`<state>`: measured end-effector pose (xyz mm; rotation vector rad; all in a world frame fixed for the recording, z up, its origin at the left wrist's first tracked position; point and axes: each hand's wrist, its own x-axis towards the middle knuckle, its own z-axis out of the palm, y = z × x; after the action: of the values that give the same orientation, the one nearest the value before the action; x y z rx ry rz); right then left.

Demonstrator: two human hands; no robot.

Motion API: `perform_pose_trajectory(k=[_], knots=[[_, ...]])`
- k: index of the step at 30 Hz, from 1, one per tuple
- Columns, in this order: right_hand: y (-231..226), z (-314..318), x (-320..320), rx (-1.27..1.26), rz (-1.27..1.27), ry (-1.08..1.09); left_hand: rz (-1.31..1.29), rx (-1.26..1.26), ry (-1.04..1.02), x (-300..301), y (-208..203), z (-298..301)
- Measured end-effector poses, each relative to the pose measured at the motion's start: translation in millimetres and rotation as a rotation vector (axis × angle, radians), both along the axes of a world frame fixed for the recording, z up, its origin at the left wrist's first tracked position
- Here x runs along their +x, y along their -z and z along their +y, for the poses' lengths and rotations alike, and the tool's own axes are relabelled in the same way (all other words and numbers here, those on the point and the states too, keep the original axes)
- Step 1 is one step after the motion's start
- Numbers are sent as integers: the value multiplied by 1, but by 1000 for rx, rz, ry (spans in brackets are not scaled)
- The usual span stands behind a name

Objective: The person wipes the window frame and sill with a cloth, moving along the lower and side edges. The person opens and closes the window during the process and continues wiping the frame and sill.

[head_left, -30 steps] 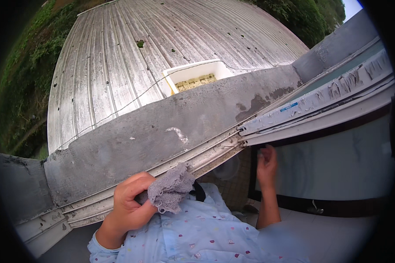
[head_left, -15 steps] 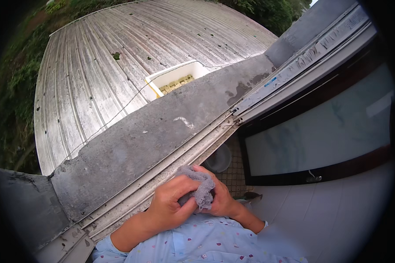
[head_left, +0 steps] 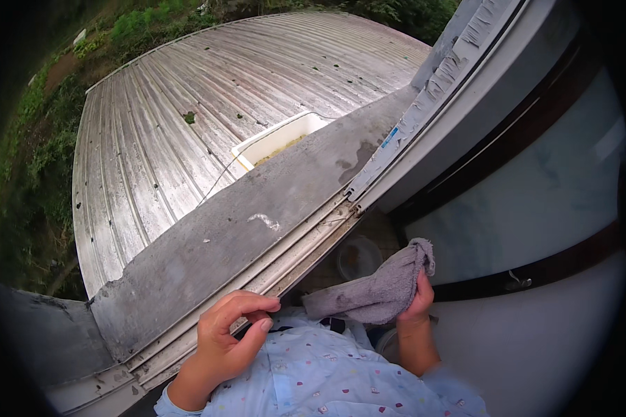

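A damp-looking grey cloth [head_left: 379,288] hangs spread out from my right hand [head_left: 419,300], which grips it at its right end. Its other end droops leftward in front of my body. My left hand [head_left: 233,333] holds nothing; its fingers are curled loosely with a gap between thumb and forefinger. That hand hovers over the white window track [head_left: 278,260], next to the inner edge of the sill. Whether it touches the track I cannot tell.
Beyond the track lies a grey concrete ledge [head_left: 209,240]. Past it stand a white box [head_left: 278,139] and a ribbed metal roof [head_left: 167,139]. On the right are a peeling window frame [head_left: 424,111] and a dark-framed glass door [head_left: 508,201]. A round tub [head_left: 358,256] sits below.
The cloth was bunched between both hands; now it hangs opened out from my right hand. My left hand has let go and moved left, and my right hand has moved right.
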<state>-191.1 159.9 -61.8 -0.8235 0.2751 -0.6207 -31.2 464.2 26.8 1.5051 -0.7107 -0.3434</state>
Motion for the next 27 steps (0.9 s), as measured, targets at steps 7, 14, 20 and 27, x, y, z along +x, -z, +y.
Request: perform_pose_trajectory(k=[7, 14, 20, 27], knots=[[21, -54, -12, 70, 34, 36, -323, 272, 153, 36, -50, -37], [57, -10, 5, 31, 392, -393, -699, 559, 306, 87, -24, -147], [68, -9, -15, 92, 367, -306, -784, 682, 344, 98, 15, -190], [68, -17, -29, 99, 447, -170, -866, 556, 255, 100, 24, -207]])
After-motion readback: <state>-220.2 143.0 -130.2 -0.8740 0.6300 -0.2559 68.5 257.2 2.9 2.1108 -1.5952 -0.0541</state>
